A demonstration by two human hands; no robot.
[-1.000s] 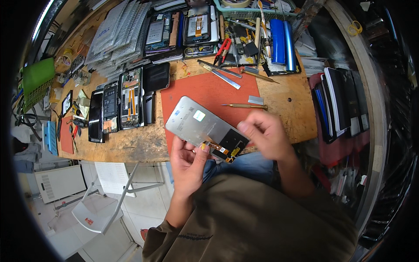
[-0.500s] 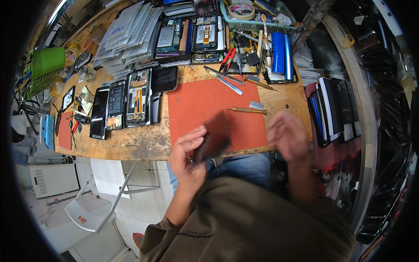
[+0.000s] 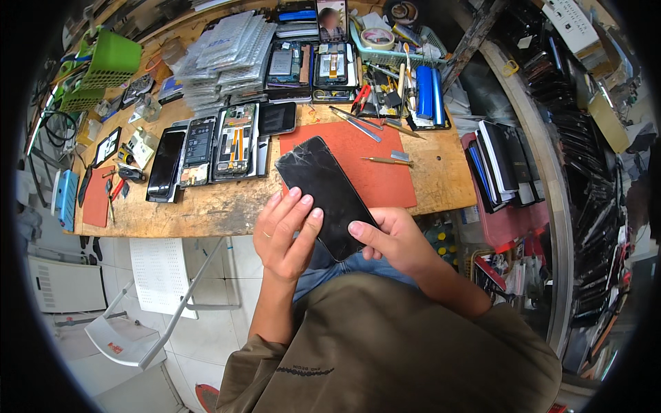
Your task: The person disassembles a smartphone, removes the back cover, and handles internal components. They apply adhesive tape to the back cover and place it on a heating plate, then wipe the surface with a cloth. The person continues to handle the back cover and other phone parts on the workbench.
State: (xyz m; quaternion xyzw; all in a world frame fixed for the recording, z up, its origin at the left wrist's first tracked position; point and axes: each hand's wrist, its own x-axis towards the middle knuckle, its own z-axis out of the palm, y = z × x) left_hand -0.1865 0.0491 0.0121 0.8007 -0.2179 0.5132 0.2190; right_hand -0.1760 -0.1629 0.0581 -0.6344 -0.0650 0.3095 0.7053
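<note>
A black smartphone (image 3: 329, 189) with cracked glass at its top corner is held tilted above the front of a red mat (image 3: 394, 182), screen facing up. Fingers of my left hand (image 3: 284, 234) lie over its left edge onto the screen; that thumb is hidden. My right hand (image 3: 399, 241) grips the lower right edge, thumb on the glass and fingers curled underneath. Beyond the phone, a thin brass-coloured hand tool (image 3: 387, 161) with a small flat blade (image 3: 399, 155) beside it lies on the mat. Metal tweezers (image 3: 357, 125) rest at the mat's far edge.
Opened phones (image 3: 234, 141) line the left of the mat. Behind them are stacked bubble-wrap sleeves (image 3: 224, 55). Pliers (image 3: 361, 98), blue cylinders (image 3: 431, 96) and a teal basket (image 3: 430, 43) stand at the back. A white folding chair (image 3: 160, 268) is at lower left.
My right hand has come in from the right and taken hold of the phone's lower edge. The phone has turned so its cracked screen faces up. The view has shifted slightly.
</note>
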